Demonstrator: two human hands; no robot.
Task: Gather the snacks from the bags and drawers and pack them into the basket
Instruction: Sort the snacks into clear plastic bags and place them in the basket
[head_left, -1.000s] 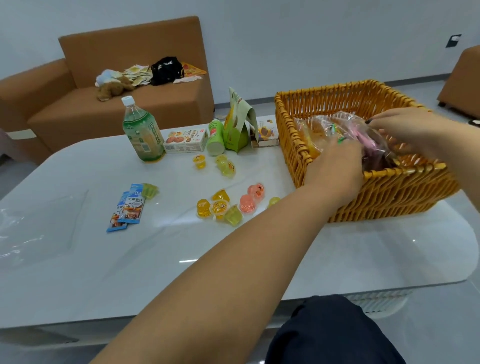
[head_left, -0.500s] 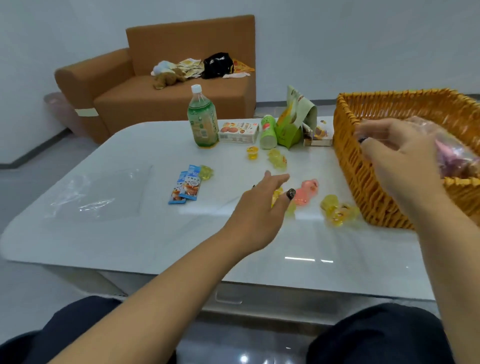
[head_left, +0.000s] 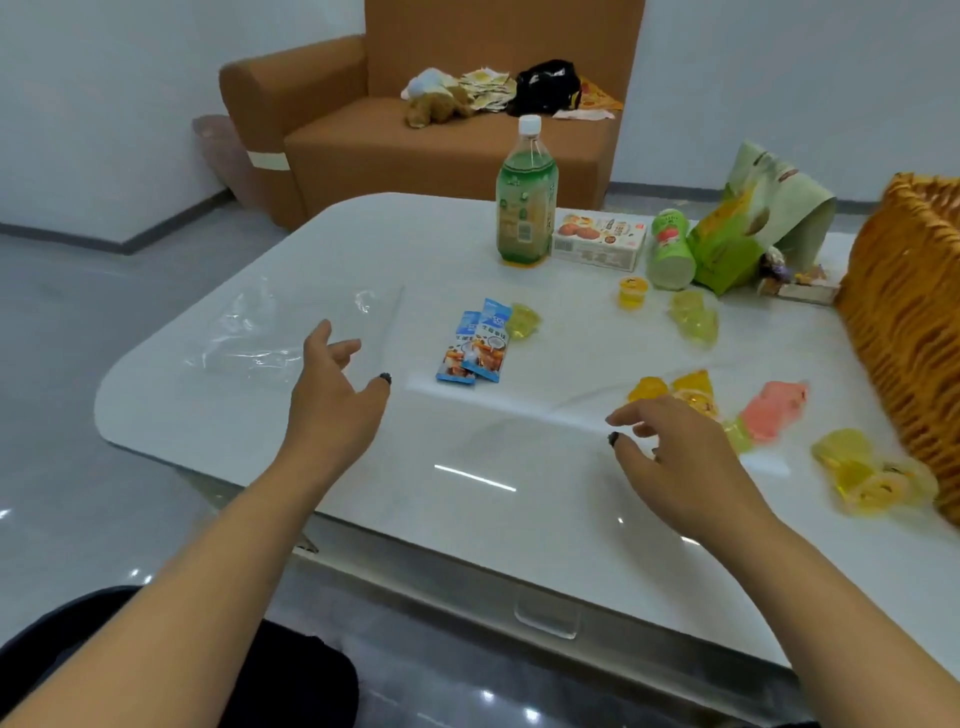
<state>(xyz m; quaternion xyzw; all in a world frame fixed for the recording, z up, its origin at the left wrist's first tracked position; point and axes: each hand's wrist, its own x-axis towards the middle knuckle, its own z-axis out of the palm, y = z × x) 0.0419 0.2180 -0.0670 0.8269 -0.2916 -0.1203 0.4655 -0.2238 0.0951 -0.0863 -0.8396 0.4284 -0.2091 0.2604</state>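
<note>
Bare and holding nothing, the left hand (head_left: 332, 395) hovers spread, grip wide, and the right hand (head_left: 670, 457) hangs loosely curled just short of the jelly cups (head_left: 675, 392), with the basket (head_left: 904, 322) farther right. A hasty sweep could skid those slick cups off the glossy white surface (head_left: 467, 467). Beyond stands a brown sofa (head_left: 441, 145).

Bare white tabletop (head_left: 363, 467) lies between the crumpled clear plastic bag (head_left: 270, 338) and two blue snack packets (head_left: 475, 345), while scattered yellow and pink jelly cups (head_left: 717, 400) crowd the approach to the orange wicker basket (head_left: 904, 312).
</note>
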